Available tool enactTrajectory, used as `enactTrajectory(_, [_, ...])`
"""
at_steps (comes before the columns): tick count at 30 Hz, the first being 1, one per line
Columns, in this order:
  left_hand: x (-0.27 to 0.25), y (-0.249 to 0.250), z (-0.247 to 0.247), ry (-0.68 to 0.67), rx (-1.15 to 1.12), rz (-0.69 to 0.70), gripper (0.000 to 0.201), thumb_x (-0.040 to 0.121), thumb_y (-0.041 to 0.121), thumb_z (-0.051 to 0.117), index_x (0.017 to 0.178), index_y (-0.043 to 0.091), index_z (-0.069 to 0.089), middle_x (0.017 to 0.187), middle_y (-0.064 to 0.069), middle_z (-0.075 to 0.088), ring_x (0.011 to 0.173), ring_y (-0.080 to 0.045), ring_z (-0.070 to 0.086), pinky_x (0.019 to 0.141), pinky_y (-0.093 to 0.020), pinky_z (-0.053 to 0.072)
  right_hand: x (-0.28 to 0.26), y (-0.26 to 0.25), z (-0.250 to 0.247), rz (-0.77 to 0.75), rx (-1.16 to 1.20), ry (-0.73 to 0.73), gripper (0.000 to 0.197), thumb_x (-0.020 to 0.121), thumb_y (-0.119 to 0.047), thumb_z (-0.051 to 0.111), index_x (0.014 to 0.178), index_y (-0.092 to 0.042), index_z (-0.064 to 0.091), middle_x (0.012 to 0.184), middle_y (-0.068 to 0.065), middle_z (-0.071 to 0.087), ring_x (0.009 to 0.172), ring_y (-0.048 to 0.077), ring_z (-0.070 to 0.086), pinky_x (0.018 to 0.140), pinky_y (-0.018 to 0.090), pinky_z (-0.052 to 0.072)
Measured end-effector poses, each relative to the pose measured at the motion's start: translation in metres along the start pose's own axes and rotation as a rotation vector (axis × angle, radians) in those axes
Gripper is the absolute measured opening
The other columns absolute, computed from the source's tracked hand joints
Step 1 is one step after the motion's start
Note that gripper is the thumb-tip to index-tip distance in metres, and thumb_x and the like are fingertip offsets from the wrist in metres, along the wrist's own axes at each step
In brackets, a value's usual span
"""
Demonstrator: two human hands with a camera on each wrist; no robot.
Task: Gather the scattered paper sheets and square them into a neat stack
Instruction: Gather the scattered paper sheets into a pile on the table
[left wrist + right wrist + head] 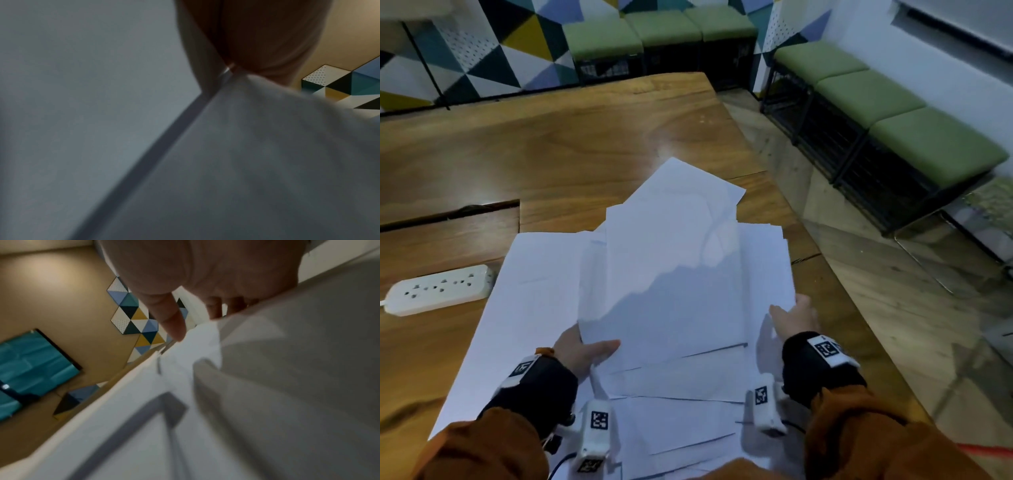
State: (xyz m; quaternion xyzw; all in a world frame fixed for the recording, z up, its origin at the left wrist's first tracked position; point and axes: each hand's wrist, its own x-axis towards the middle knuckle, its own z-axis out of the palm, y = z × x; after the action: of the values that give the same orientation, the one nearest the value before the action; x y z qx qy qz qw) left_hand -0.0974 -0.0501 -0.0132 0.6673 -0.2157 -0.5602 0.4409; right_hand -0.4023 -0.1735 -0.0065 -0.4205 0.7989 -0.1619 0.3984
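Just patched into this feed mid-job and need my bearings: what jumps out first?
A big fan of white paper sheets sprawls unsquared across the near part of the wooden table. The left hand pinches the sheets' near left edge, thumb on top, while the right hand holds their right edge, its fingers tucked behind the paper. A white power strip lies on the table to the left, beside the sheets.

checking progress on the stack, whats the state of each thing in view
white paper sheets: fanned and overlapping on the wooden table, not squared
left hand: pinches the left edge of the lifted upper sheets, thumb on top
right hand: holds the right edge of the sheets
white power strip: flat on the table, left of the sheets, sockets empty
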Motion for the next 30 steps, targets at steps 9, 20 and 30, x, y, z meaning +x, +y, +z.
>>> enactTrajectory(9, [0.004,-0.009,0.005,-0.001,-0.028,0.035,0.087,0.030,0.023,0.080,0.109,-0.006,0.059,0.114,-0.028,0.063,0.104,-0.043,0.061,0.095,-0.056,0.046,-0.010,-0.008,-0.006,-0.048,0.054,-0.064,0.057,0.081,-0.030,0.062,0.126,-0.002,0.041,0.128,0.018,0.050,0.114,0.035,0.050,0.088,0.036,0.041])
enactTrajectory(20, [-0.001,-0.002,0.028,-0.110,0.143,0.089,0.089,0.029,0.048,0.088,0.106,0.013,0.063,0.093,-0.003,0.074,0.090,-0.022,0.068,0.072,-0.024,0.057,-0.010,0.005,0.008,-0.071,0.277,-0.451,0.049,0.072,0.004,0.071,0.117,0.004,0.053,0.114,0.017,0.063,0.092,0.029,0.061,0.080,0.034,0.053])
enactTrajectory(30, [-0.013,-0.001,-0.042,0.417,1.073,-0.271,0.079,0.083,0.069,0.020,0.145,0.031,-0.010,0.157,-0.012,-0.015,0.143,-0.035,-0.013,0.114,-0.059,0.002,0.009,0.007,0.010,-0.037,0.364,-0.614,0.095,0.029,-0.036,0.092,0.112,-0.005,0.058,0.098,0.009,0.067,0.079,0.018,0.066,0.059,0.019,0.056])
